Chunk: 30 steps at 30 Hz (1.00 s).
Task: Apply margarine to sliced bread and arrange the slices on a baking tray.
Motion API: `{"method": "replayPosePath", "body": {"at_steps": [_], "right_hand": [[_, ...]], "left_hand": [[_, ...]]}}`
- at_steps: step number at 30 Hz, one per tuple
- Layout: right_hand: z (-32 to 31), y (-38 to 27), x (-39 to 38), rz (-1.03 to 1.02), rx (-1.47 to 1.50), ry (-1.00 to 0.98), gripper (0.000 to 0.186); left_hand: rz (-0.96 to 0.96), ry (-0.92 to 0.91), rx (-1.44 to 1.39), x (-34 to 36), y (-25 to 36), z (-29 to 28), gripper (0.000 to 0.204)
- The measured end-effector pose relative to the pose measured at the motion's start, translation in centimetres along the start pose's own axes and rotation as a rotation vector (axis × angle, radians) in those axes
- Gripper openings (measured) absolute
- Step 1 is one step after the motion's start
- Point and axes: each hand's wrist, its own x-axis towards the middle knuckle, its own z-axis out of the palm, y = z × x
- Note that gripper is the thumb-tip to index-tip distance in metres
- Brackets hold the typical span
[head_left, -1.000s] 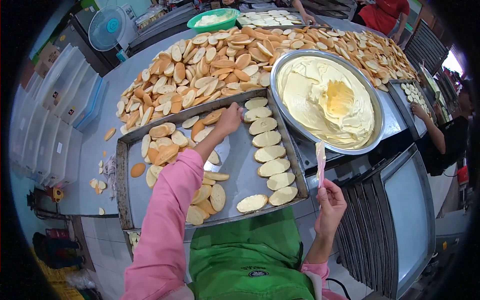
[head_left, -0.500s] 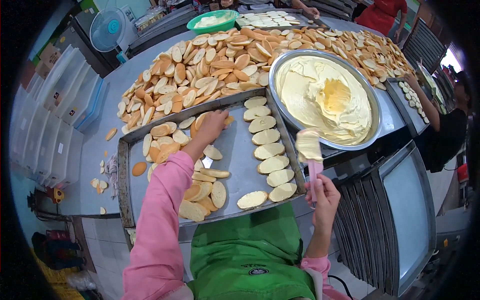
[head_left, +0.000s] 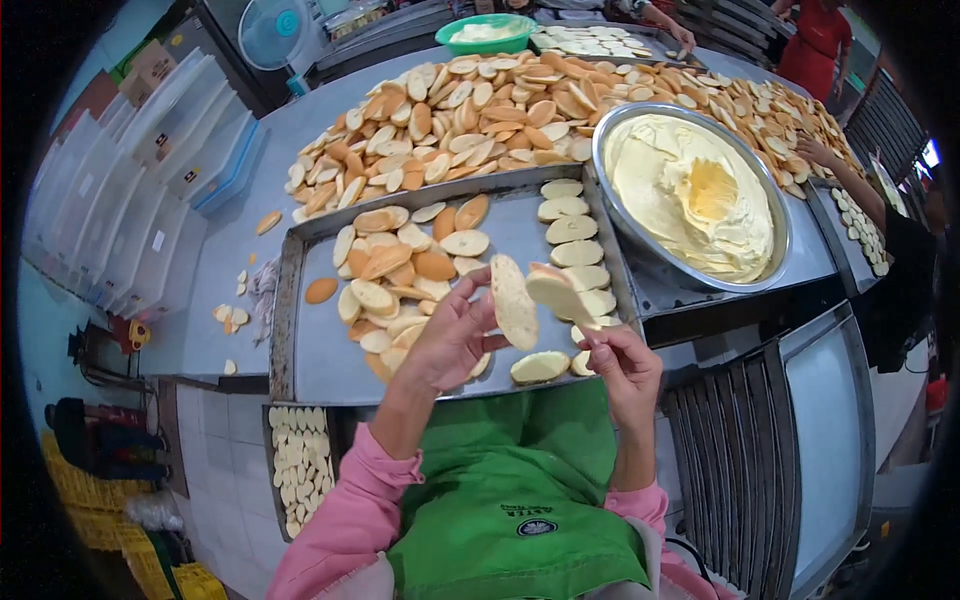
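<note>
In my left hand [head_left: 452, 335] is an oval bread slice [head_left: 514, 303], held upright by its edge with the pale cut face toward the right. My right hand [head_left: 622, 375] grips the handle of a spatula [head_left: 560, 294] whose blade carries pale yellow cream. The blade is close beside the slice; whether they touch I cannot tell. Below both hands lies a metal tray [head_left: 288, 300], with loose plain slices [head_left: 385, 262] heaped at its left and a column of cream-coated slices [head_left: 575, 253] along its right side. A steel bowl [head_left: 783, 225] of cream [head_left: 650, 170] stands beyond the tray's right corner.
A large heap of bread slices [head_left: 480, 110] covers the table behind the tray. Clear plastic boxes [head_left: 150, 210] stand at the left, and a green basin [head_left: 487, 40] at the back. Empty trays [head_left: 740, 450] stack at the lower right. Another person's arm [head_left: 850, 180] reaches in from the right.
My left hand has lifted a bread slice from the tray and brought it toward me. The spatula has swung left from beside the bowl to meet it. The view has shifted slightly.
</note>
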Motion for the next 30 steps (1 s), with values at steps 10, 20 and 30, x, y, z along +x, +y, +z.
{"method": "replayPosePath", "body": {"at_steps": [10, 20, 30], "right_hand": [[-1.8, -3.3, -2.5, -0.388, -0.764, -0.024, 0.023], [-2.9, -3.8, -4.8, -0.274, -0.696, -0.124, 0.022], [-0.1, -4.0, -4.5, -0.342, -0.550, 0.065, 0.025]], "left_hand": [[0.221, -0.066, -0.064, -4.8, -0.3, 0.2, 0.058], [0.350, -0.165, 0.025, -6.2, 0.1, -0.1, 0.058], [0.065, -0.170, 0.067, -6.9, -3.7, 1.1, 0.056]]}}
